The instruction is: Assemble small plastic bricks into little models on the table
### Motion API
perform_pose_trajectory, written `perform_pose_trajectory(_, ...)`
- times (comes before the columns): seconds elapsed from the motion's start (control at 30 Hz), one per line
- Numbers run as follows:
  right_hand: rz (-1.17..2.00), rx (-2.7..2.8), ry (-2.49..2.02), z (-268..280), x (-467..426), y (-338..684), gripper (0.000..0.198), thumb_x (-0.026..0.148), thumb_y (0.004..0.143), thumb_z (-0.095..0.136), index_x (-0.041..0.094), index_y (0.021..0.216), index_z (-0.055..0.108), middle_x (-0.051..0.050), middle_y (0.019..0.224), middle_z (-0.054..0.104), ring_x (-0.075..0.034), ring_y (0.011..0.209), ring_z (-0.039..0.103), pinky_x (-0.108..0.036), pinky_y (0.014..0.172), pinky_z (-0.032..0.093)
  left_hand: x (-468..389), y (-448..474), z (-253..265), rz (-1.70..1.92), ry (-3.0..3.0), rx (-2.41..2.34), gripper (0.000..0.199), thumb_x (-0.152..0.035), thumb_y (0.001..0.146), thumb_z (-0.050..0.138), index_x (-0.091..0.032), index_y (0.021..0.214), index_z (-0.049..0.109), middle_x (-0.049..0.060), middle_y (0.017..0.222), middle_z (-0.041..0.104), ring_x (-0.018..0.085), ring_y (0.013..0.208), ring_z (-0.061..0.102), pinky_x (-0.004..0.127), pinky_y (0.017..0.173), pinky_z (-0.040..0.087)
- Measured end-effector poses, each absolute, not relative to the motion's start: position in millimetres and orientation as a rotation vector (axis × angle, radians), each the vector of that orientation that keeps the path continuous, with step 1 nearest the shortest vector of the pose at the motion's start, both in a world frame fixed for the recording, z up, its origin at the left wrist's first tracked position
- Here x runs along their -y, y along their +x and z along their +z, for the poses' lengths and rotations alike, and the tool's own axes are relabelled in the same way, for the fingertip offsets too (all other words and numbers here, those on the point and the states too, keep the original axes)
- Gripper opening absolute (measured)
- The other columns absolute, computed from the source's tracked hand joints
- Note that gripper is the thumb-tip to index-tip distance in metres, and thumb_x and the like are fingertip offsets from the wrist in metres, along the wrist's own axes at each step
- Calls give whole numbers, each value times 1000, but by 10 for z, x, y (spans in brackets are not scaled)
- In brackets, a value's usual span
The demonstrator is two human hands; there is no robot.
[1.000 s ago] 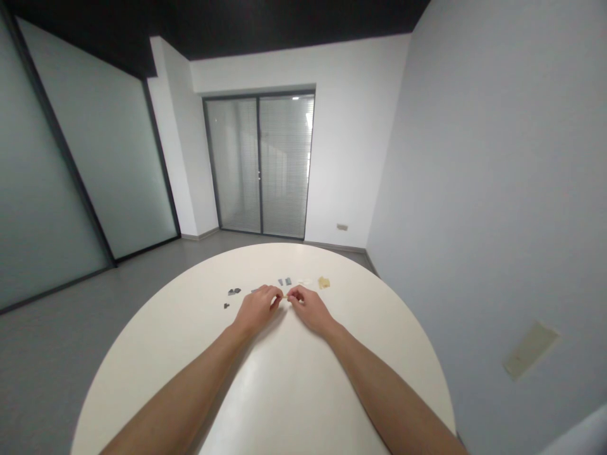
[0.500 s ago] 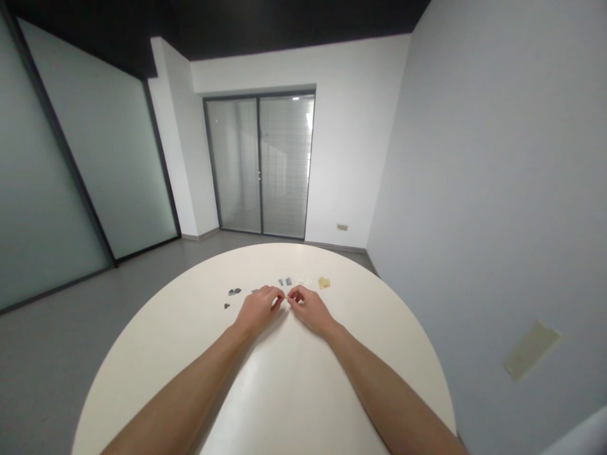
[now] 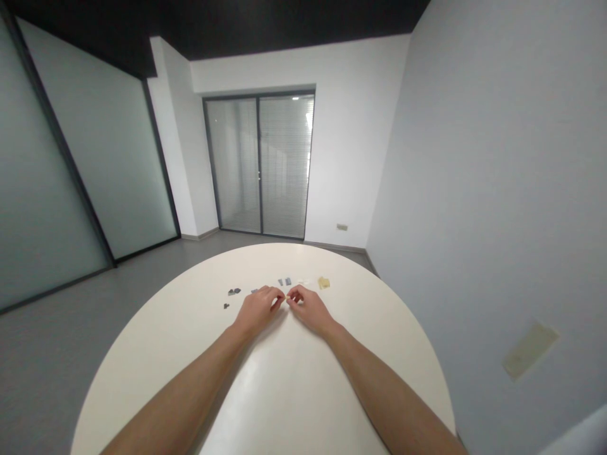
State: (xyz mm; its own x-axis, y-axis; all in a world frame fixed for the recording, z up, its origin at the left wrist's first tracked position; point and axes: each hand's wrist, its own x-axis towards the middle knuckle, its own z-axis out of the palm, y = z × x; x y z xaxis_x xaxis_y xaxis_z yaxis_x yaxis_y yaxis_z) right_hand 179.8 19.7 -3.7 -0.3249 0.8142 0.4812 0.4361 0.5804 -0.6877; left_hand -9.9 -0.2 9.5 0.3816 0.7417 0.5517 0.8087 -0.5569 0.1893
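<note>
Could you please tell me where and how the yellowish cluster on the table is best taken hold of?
Probably by the right edge of the yellowish cluster, coming from the right with the right hand, the nearer one: the cluster looks low and flat, favouring a pinch at its rim, and small whitish pieces lie to its left.

Legible texts, labels, brands, numbers and signs in your view: 0. On the yellow pieces (image 3: 324,283) and dark pieces (image 3: 234,292) before you, any marking is too small for you to read.
</note>
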Motion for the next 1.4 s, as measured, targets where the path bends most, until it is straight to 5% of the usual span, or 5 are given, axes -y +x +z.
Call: perform_pose_trajectory(1.4,551,1989,-966,10,-153,1808,18,34,92,53,22,96,67,-1,90,68,-15,80,60,-28,77,46,0,-95,110,-806,-2506,1535,19,-21,92,48,-23,101,65,4,101,70,18,97,63,28,80,48)
